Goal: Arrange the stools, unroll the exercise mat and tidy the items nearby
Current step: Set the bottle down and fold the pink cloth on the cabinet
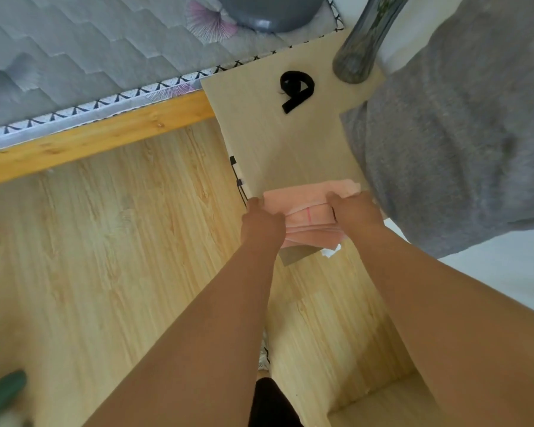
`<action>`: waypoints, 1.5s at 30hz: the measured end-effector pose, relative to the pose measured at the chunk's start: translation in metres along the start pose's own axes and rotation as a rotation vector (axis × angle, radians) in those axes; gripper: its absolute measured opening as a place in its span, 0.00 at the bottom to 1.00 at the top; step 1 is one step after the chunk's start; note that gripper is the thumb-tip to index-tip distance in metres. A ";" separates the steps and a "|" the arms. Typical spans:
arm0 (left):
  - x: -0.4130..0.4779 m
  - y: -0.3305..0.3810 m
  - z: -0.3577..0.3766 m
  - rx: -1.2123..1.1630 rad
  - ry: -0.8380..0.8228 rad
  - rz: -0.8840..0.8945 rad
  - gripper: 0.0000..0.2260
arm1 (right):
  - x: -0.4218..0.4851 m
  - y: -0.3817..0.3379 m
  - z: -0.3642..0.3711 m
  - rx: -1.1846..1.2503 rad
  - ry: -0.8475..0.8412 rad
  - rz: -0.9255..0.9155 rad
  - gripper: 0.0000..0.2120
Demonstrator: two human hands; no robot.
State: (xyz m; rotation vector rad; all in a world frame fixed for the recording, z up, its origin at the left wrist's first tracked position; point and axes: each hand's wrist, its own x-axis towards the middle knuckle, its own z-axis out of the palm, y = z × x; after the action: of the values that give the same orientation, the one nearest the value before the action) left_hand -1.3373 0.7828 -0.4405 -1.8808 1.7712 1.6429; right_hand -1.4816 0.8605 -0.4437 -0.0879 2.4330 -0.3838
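We look down on our arms reaching to the near edge of a pale bench (pixel 275 143). Our left grip (pixel 261 223) and right grip (pixel 352 211) each clutch one side of a folded pink cloth (pixel 309 218) there. Farther back on the bench lie a black strap (pixel 296 89) and a glass vase (pixel 356 61). A grey blanket (pixel 444 134) covers the bench's right edge. A quilted bed (pixel 74 57) lies to the left, above the wooden floor (pixel 105 257).

I record a pink cloth (pixel 309 200) with a red stripe, pale wood-grain tabletop (pixel 290 149), black strap (pixel 309 89), plain grey blanket (pixel 444 134), and grey quilted bed cover (pixel 90 50) with pink flowers.
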 end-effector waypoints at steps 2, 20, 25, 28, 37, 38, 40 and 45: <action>-0.001 -0.006 -0.003 -0.093 -0.048 -0.076 0.27 | -0.002 -0.002 0.001 -0.001 -0.027 0.016 0.33; -0.020 -0.137 -0.166 -0.602 0.100 -0.300 0.21 | -0.126 -0.110 0.120 -0.120 -0.265 -0.298 0.16; -0.036 -0.213 -0.233 -0.748 0.246 -0.339 0.21 | -0.201 -0.144 0.196 -0.235 -0.303 -0.473 0.13; -0.050 -0.264 -0.267 -0.824 0.328 -0.380 0.22 | -0.247 -0.154 0.244 -0.272 -0.360 -0.521 0.19; -0.128 -0.440 -0.355 -0.966 0.498 -0.505 0.21 | -0.410 -0.141 0.390 -0.543 -0.515 -0.620 0.21; -0.137 -0.458 -0.364 -0.976 0.513 -0.511 0.21 | -0.428 -0.139 0.405 -0.568 -0.522 -0.633 0.19; -0.154 -0.494 -0.381 -1.009 0.538 -0.530 0.21 | -0.463 -0.134 0.435 -0.617 -0.534 -0.668 0.17; -0.190 -0.571 -0.412 -1.024 0.590 -0.579 0.11 | -0.538 -0.121 0.497 -0.710 -0.543 -0.728 0.21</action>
State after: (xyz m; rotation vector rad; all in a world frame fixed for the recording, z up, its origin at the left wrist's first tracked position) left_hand -0.6094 0.8214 -0.4586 -3.1042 0.1837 2.0012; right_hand -0.7549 0.7063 -0.4467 -1.2281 1.8081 0.2059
